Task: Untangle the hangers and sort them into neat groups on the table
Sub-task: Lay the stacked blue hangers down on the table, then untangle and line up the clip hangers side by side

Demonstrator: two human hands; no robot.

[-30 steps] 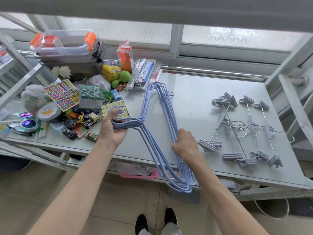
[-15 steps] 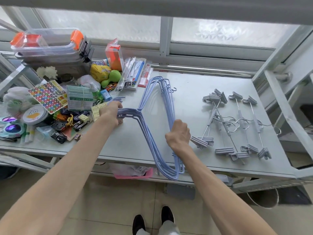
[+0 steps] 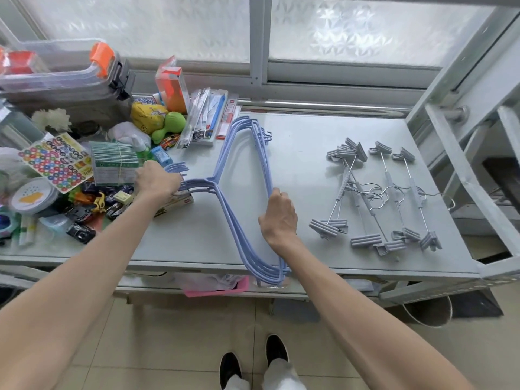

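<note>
Hangers in blue (image 3: 244, 192), a nested stack, lie mid-table (image 3: 309, 153), their near loop overhanging the six o'clock edge; you look to be squaring this group. Next, slide it fully onto the table, clear of the clip hangers (image 3: 377, 198) at three o'clock. Your right hand (image 3: 278, 218) closes on the long bar; your left hand (image 3: 157, 178), at nine o'clock, clamps the hooks.

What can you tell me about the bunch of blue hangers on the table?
The blue hangers are thin, wire-like frames stacked into one bundle, lying flat on the grey table. Their hooks point left, under the left hand; the right hand grips the long straight side. One rounded end overhangs the table's near edge.
</note>
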